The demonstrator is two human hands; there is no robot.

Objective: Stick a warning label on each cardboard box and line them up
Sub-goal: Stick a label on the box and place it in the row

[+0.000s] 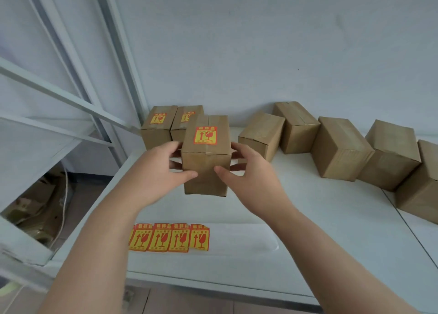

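A cardboard box (pixel 205 171) with a red-and-yellow warning label (pixel 205 135) on its top stands at the middle of the white table (pixel 320 230). My left hand (pixel 157 171) grips its left side and my right hand (pixel 251 171) grips its right side, thumbs on the near face. Behind it, against the wall, two labelled boxes (pixel 157 128) (pixel 184 121) stand side by side. Several unlabelled boxes (pixel 341 147) sit in a loose row to the right. A strip of warning labels (pixel 170 237) lies on its backing sheet near the front edge.
A white metal rack frame (pixel 71 105) rises to the left of the table, with clutter on the floor below it. The white wall runs behind the boxes. The backing sheet (pixel 248 237) extends right of the labels.
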